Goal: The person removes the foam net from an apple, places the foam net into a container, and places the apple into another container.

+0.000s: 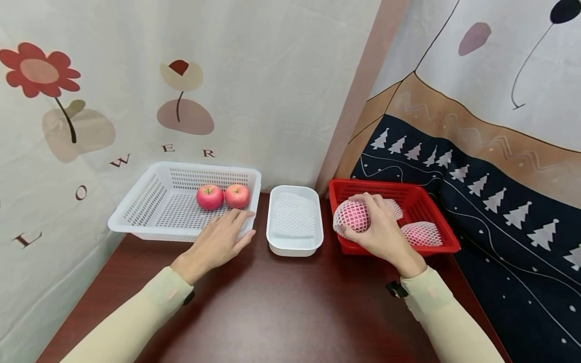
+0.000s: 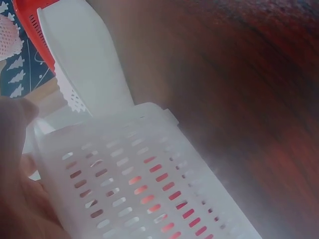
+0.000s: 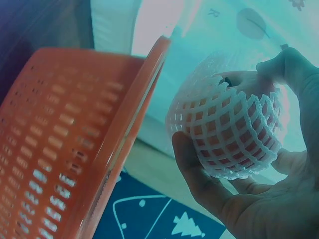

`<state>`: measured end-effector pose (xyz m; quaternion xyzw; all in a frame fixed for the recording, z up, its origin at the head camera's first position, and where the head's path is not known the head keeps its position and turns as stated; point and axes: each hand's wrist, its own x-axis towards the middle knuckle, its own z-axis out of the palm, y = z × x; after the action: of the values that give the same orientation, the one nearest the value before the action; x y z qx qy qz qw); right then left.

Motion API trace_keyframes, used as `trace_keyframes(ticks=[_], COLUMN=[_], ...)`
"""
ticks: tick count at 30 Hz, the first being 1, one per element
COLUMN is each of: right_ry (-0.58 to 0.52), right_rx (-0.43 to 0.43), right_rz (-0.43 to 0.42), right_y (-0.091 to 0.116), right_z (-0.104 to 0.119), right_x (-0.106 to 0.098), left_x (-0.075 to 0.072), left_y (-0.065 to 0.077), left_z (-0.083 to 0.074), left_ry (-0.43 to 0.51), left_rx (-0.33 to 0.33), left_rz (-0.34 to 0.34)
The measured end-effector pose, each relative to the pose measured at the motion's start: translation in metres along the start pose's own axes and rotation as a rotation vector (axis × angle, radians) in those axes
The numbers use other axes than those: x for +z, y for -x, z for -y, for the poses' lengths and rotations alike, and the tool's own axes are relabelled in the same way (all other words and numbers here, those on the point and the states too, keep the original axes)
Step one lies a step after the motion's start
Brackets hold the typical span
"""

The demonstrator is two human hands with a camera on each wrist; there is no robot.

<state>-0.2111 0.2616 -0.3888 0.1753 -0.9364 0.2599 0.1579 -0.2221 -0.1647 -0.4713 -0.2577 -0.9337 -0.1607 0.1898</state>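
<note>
Partly white-netted, round pinkish-red apple [image 1: 355,216]

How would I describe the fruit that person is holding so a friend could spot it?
On the dark reddish table, find the red basket at the right. By its left end, look for a pink-red apple in a white net sleeve. Unlike the netted fruits lying in the basket, this one is held in the person's right grip.
</note>
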Motion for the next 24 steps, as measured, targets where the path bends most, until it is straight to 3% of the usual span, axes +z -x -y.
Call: trace_keyframes(ticks=[9, 15, 24], right_ry=[-0.045, -0.080, -0.133], right_rx=[0.012, -0.005, -0.011], right_rz=[0.000, 0.007, 0.007], right_y=[0.001, 0.001, -0.001], right_z=[0.015, 0.024, 0.034], right_x=[0.009, 0.016, 0.026], left_x=[-0.003, -0.008, -0.015], left_y=[0.000, -0.003, -0.011], left_z=[0.001, -0.007, -0.030], left_ry=[0.012, 0.041, 0.082], left_rx=[0.053, 0.070, 0.211], left_rz=[-0.086, -0.132, -0.237])
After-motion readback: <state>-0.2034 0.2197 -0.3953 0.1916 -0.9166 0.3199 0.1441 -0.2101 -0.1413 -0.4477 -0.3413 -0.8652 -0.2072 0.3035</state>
